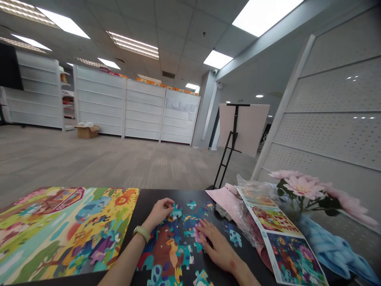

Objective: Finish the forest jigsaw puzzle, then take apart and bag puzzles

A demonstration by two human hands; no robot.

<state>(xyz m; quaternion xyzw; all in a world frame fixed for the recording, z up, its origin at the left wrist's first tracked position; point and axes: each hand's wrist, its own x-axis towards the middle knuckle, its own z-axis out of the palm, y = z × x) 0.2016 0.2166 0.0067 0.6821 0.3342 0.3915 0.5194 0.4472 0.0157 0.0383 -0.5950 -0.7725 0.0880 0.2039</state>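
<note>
On the black table lies a partly joined jigsaw puzzle [166, 248], with a brown figure among teal and dark blue parts. My left hand [160, 212], with a watch [141, 234] on its wrist, is closed in a pinch on a teal puzzle piece [176, 211] at the upper edge of the joined part. My right hand [214, 242] lies flat, fingers stretched out, over a pink and purple piece [196, 234] on the right side. Loose pieces lie around, among them a teal piece [191, 204] beyond the hands and a light blue piece [235, 237] to the right.
A finished, colourful puzzle [68, 234] covers the table's left. On the right are a picture sheet [293, 248], clear plastic wrap [248, 222], pink flowers [306, 188] and blue cloth [336, 246]. An easel [235, 135] stands beyond, near a white perforated panel [327, 131].
</note>
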